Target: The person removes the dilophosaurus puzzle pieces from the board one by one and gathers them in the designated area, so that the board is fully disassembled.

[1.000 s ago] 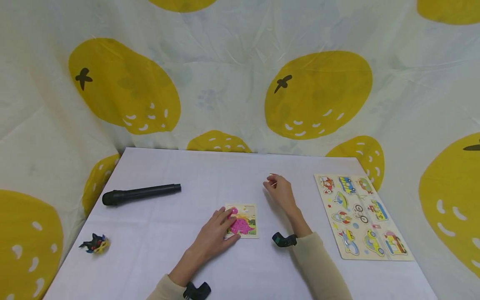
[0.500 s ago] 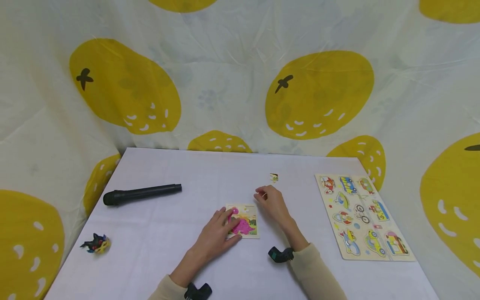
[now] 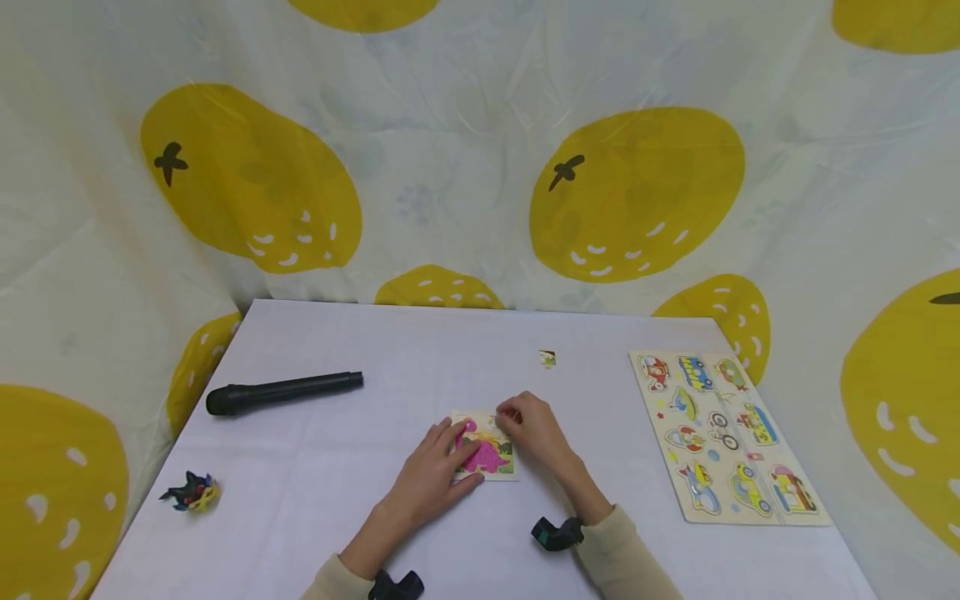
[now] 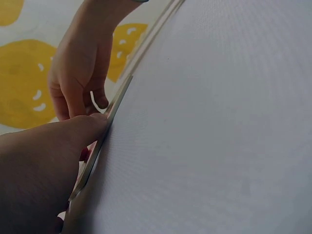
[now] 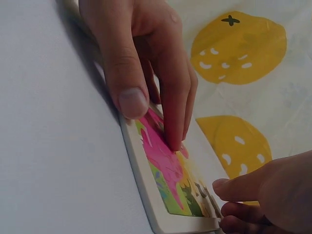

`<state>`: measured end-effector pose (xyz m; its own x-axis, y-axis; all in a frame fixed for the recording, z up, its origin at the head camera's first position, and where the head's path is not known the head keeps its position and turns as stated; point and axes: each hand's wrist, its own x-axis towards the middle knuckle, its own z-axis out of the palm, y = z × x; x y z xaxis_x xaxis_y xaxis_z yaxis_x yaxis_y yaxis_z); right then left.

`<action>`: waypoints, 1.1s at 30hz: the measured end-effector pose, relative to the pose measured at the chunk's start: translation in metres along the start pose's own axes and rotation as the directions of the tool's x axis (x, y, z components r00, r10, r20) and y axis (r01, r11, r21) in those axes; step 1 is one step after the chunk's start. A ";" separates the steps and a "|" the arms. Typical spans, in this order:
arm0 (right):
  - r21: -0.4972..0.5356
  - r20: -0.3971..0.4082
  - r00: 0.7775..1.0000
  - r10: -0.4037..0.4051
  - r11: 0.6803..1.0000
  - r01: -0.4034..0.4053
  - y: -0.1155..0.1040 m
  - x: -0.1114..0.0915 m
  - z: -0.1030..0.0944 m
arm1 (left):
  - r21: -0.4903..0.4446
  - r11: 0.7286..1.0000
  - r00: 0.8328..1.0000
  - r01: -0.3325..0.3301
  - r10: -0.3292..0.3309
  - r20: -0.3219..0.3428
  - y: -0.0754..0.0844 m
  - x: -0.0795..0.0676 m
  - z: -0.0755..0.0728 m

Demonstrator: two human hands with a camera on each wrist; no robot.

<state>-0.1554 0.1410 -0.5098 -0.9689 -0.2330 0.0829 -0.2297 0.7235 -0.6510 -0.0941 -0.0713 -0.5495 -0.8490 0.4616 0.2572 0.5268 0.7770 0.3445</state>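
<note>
Right hand (image 3: 531,427) just brought what looks like a pinched piece (image 3: 497,416) over to the dino puzzle (image 3: 487,458), left hand (image 3: 429,475) spread on it.

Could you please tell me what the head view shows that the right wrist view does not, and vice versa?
Only the head view shows the black microphone, toy figure, vehicle puzzle board and loose puzzle piece. Only the right wrist view shows the left thumbnail close up. Both show the dinosaur puzzle, left hand resting on it, right hand at its edge, white tabletop and printed curtain.
</note>
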 end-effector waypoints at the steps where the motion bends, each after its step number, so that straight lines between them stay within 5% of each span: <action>1: -0.001 0.004 1.000 -0.002 1.000 0.002 0.000 0.000 0.001 | 0.000 1.000 1.000 0.002 -0.002 0.003 0.000 0.000 0.000; 22: -0.114 0.102 0.995 0.005 0.993 0.007 0.005 -0.003 0.016 | 0.034 0.999 1.000 -0.012 0.013 -0.011 0.001 0.000 0.000; 33: -0.119 0.092 0.996 0.005 0.993 0.006 0.002 -0.005 0.016 | 0.060 0.998 0.999 -0.015 0.017 -0.027 0.001 0.000 0.002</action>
<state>-0.1497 0.1332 -0.5237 -0.9576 -0.2880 0.0095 -0.2445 0.7946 -0.5558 -0.0933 -0.0693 -0.5510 -0.8386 0.4629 0.2873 0.5363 0.7941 0.2859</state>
